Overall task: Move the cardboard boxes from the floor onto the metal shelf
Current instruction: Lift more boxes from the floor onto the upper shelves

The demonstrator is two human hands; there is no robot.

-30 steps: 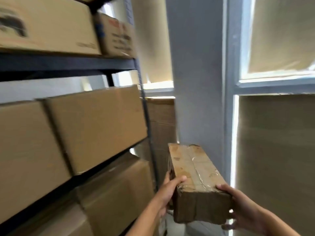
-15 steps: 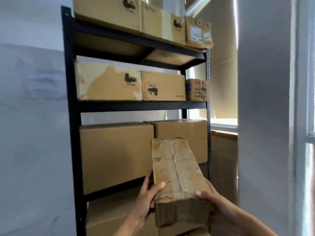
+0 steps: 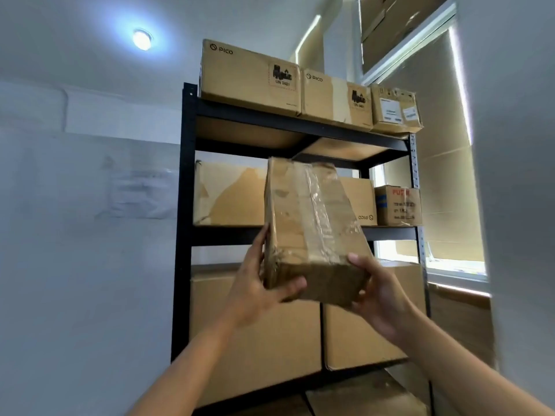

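While both arms are raised in front of the black metal shelf, a taped cardboard box is held between the two hands, clear of every shelf level and tilted with its far end upward. The left hand grips the near left corner, fingers curled along the left side and thumb pressed across the near end face. The right hand grips the near right corner, thumb on the taped top face, fingers wrapped underneath and out of sight. Directly beyond the hands, two large plain boxes stand side by side on a lower level. Above the hands, the middle level carries a torn-faced box and a small printed box to the right. On the top level, three boxes stand in a row. A ceiling lamp is lit up and to the left.
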